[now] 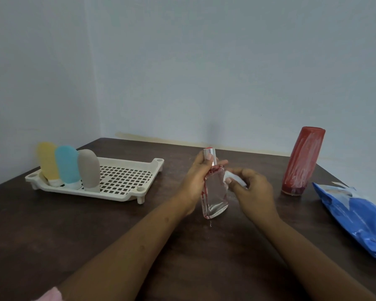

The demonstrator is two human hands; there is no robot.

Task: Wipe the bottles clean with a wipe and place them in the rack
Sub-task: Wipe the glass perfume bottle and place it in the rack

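My left hand (199,177) grips a clear glass bottle (215,196) by its silver cap and neck, holding it upright above the table. Red smears run down the bottle's left edge, and a drop hangs from its base. My right hand (251,190) pinches a white wipe (231,179) against the bottle's upper right side. A cream slotted rack (126,181) lies at the left with a yellow bottle (48,161), a blue bottle (66,166) and a grey bottle (89,170) standing cap-down in it. A red-smeared tall bottle (302,160) stands at the right.
A blue wipe packet (356,216) lies at the right edge of the dark brown table (96,231). A grey wall runs behind the table. A bit of pink fabric (52,295) shows at the bottom left.
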